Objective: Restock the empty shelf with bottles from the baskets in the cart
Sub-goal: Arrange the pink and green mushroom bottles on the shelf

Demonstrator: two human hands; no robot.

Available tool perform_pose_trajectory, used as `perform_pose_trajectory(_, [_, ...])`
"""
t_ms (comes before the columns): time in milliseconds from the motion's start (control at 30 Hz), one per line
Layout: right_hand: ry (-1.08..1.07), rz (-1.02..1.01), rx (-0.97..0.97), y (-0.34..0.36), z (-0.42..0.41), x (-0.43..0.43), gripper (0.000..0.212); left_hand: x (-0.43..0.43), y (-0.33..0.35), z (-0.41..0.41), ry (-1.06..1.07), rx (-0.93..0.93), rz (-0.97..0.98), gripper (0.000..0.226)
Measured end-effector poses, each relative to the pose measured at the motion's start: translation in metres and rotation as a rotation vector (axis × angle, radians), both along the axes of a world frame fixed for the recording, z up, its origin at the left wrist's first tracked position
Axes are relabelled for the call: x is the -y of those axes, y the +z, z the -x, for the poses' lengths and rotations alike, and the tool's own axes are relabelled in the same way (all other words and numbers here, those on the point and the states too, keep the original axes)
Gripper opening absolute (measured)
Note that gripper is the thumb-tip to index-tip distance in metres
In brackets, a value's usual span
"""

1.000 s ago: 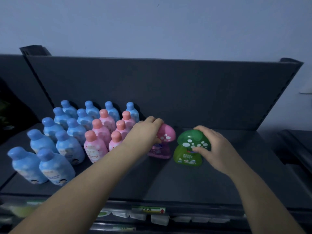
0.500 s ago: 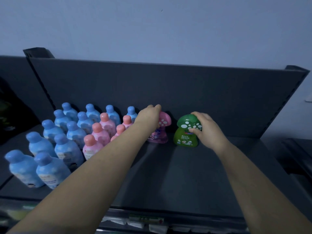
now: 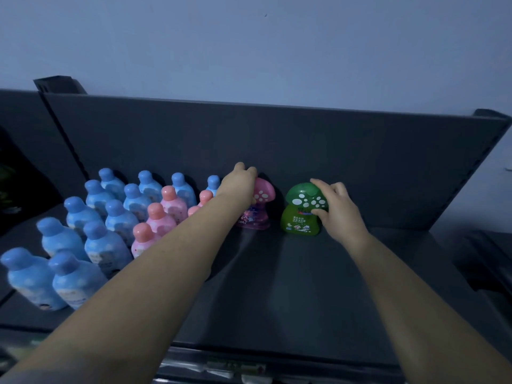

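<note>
While both bottles stand upright at the back edge of the shelf [image 3: 304, 289], close to the back panel [image 3: 277, 139], each hand is on a mushroom-shaped cap. The left hand [image 3: 239, 185] is curled over the cap of the pink bottle [image 3: 261, 210], with the fingers wrapped past the far side, so the fingertips are hidden. The right hand [image 3: 336, 210] pinches the right rim of the green bottle [image 3: 300, 217] cap, index finger on top and thumb tucked under the rim. The two bottles are near each other but not touching, about mid-length of the shelf.

Handling, as a judgement:
- Both are rigid plastic. The lower bodies look translucent and probably hold liquid, so the weight is moderate and sits low.
- The caps are wide, glossy and domed, likely slippery from above. The rim underside or the narrower neck below the cap gives a surer hold.
- The bases look narrower than the caps, so a sideways push at the cap could tip them. Push low or set them straight down.
- They are not fragile. A hinged cap may pop open if squeezed, but I cannot tell the cap type.

The blue bottles [image 3: 94, 239] fill the left end in rows. The coral-cap bottles [image 3: 163, 214] stand between them and the pink bottle, just beside it. The shelf's right half is bare. Price tags on the front edge are blurred.
</note>
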State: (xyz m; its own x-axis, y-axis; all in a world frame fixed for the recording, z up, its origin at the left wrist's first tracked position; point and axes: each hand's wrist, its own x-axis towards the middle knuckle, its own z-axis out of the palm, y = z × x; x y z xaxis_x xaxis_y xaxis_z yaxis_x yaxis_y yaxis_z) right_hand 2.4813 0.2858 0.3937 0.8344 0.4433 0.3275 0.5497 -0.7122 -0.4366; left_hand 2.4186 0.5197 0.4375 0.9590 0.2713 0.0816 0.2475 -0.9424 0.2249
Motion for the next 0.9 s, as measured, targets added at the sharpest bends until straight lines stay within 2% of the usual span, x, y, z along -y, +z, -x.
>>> perform_pose_trajectory(300, [-0.106, 0.136, 0.093, 0.007, -0.004, -0.008, 0.071, -0.003, -0.006, -0.004, 0.021, 0.033, 0.012, 0.056])
perform_pose_trajectory(533, [-0.063, 0.012, 0.033, 0.009, -0.009, -0.020, 0.064, 0.000, -0.010, -0.002, 0.019, 0.072, 0.001, 0.050])
perform_pose_trajectory(800, [-0.104, 0.051, -0.011, 0.014, -0.007, -0.024, 0.066, 0.000, -0.016, -0.003, 0.030, 0.120, -0.032, 0.045])
perform_pose_trajectory(900, [-0.112, 0.045, -0.012, 0.015, -0.003, -0.024, 0.061, 0.005, -0.018, -0.001, 0.033, 0.137, -0.049, 0.043])
